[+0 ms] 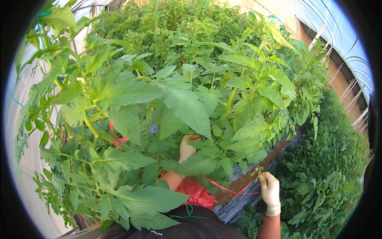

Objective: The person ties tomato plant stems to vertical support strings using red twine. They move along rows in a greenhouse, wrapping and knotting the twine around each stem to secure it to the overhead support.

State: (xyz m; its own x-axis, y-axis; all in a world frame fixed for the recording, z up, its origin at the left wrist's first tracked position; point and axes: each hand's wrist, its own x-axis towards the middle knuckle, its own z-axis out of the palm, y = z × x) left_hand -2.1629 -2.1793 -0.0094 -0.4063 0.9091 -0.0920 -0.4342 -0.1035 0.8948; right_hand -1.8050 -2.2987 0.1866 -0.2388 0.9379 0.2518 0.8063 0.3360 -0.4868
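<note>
Tall tomato plants (185, 98) stand close before me. My left hand (188, 147), in a pale glove, reaches in among the leaves at the centre; its fingers are partly hidden, and what they touch cannot be seen. At the lower right my right hand (269, 185), gloved too, pinches a small green plant sprig (257, 171) between thumb and fingers. A red plastic ribbon (235, 192) runs from beside that hand toward my waist. There a bundle of red ribbons (195, 192) hangs at my dark shirt. Another red ribbon is tied in a knot (118, 140) round a thick stem on the left.
Green twine (41, 35) runs up along the plants. Black plastic mulch (235, 209) and a strip of bare soil (247, 182) lie at the lower right. Beyond them grows another dense row of plants (322, 167). Greenhouse film (38, 191) borders the left side.
</note>
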